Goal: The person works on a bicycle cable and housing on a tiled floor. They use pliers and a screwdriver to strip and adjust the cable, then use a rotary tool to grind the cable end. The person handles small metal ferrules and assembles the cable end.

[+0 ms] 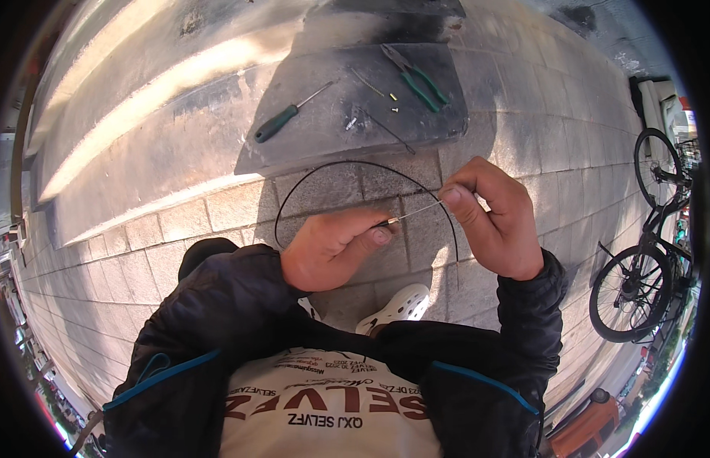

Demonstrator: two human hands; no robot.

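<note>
A thin black cable (355, 161) curves in a wide loop beyond my hands, over the paving. My left hand (328, 248) is closed round it, the thumb and forefinger pinching near an end with a dark tip. From that tip a thin silvery wire (418, 210) runs up to the right. My right hand (496, 221) pinches the wire's other end between thumb and forefinger. Beyond, on a dark stone step (324, 141), lie a green-handled screwdriver (278, 124) and green-handled pliers (425, 88) with the jaws pointing up and left.
Between the tools lie a small brass-coloured piece (393, 97), small silvery bits (351, 123) and a short dark strand (389, 131). A bicycle (632, 294) stands at the right. My white clog (401, 305) rests on the paving below my hands. An orange vehicle (588, 427) shows lower right.
</note>
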